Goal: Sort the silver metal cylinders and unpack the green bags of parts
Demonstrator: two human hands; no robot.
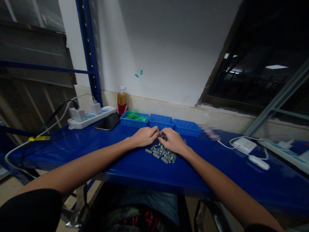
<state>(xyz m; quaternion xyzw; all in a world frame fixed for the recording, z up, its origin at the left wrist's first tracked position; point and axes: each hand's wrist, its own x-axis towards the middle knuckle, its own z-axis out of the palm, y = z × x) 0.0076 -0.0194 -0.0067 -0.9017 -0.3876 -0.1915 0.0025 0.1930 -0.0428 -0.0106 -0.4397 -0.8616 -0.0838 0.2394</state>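
Observation:
A loose pile of small grey metal parts (164, 154), some of them short cylinders, lies on the blue table (135, 162) in front of me. At the pile's far left side is my left hand (146, 136), its fingers curled and closed. My right hand (172, 139) reaches over the pile from the right, with its fingers bent down among the parts. The fingertips of both hands come close together. What they hold, if anything, is too small and too hidden to make out.
Behind my hands stand blue trays: one with green plastic bags (133, 116), a middle tray (161, 121) and a right tray (186, 128). A phone (107, 122), a drink bottle (123, 100) and a power strip (93, 116) are leftward. White chargers (244, 145) with cables lie rightward.

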